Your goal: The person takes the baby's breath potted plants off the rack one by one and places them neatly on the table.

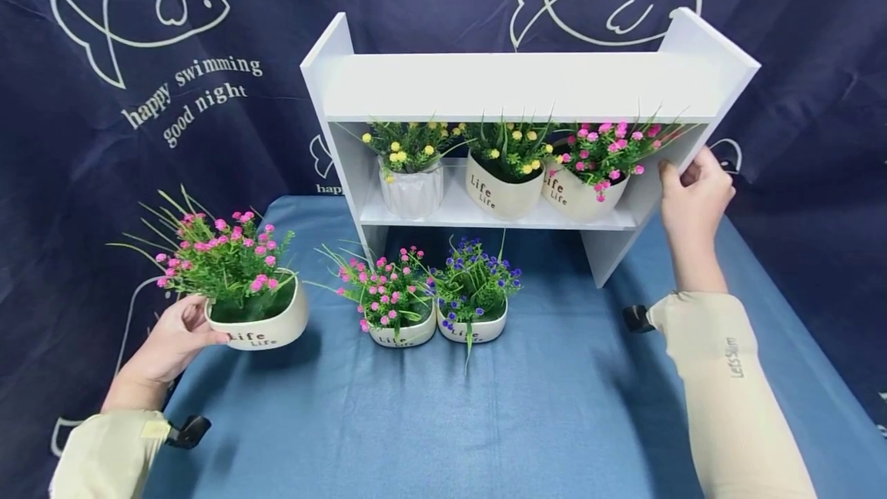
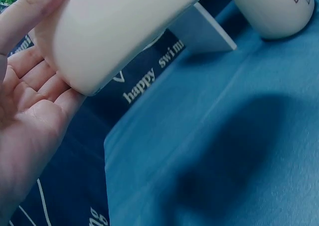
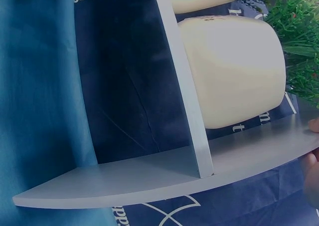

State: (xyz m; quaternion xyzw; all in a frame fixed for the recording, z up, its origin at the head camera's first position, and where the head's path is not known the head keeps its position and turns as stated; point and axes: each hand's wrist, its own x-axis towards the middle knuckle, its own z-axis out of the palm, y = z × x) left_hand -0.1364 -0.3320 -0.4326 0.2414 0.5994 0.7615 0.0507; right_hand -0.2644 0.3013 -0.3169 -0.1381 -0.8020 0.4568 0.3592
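My left hand (image 1: pixel 169 341) holds a cream oval flowerpot (image 1: pixel 272 329) of pink flowers at its left end, thumb on the front. The pot is up off the table, its shadow below; in the left wrist view its pale underside tilts above the fingers. My right hand (image 1: pixel 696 202) pinches the right side panel (image 3: pixel 124 183) of a white two-tier shelf (image 1: pixel 520 85) by its front edge. On the shelf's lower board stand a white ribbed pot (image 1: pixel 413 192) and a cream pot (image 1: pixel 502 189), both with yellow flowers, and a cream pot of pink flowers (image 1: pixel 589 195).
In front of the shelf, a pot of pink flowers (image 1: pixel 402 333) and a pot of blue flowers (image 1: pixel 474 328) stand side by side on the blue tablecloth (image 1: pixel 443 422). Behind hangs a dark blue curtain (image 1: pixel 277 6) with fish drawings. The shelf's top board holds nothing.
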